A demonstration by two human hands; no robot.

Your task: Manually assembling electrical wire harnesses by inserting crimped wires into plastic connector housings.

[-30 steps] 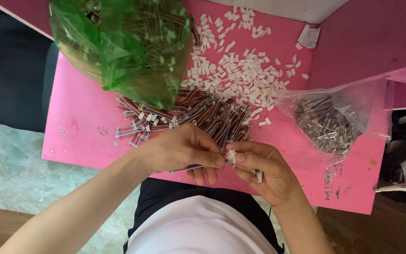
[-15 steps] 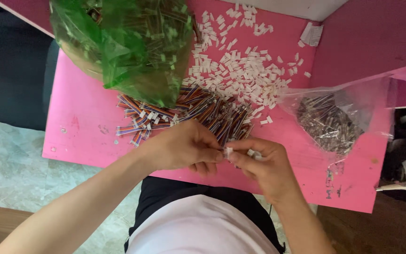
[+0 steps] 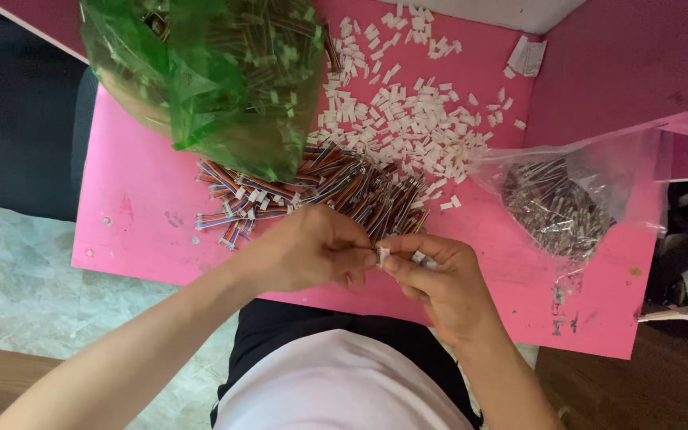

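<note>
Your left hand [image 3: 312, 253] and right hand [image 3: 431, 275] meet fingertip to fingertip, both pinching 1 small white connector [image 3: 382, 255] just below the heap of striped ribbon wires [image 3: 336, 187] on the pink bench [image 3: 133, 207]. It looks light, stiff and easily dropped; I'd hold the plastic body, not the thin wires.

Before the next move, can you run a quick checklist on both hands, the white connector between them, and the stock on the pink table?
1. Left hand pinching the white connector: ok.
2. Right hand meeting it at the same piece: ok.
3. Wire seated in the connector: cannot tell, fingers cover it.
4. Pile of striped ribbon wires close ahead of the hands: ok.
5. Loose white connectors spread on the pink table: ok.
6. Clear bag of parts lying to the right, apart from the hands: ok.
</note>
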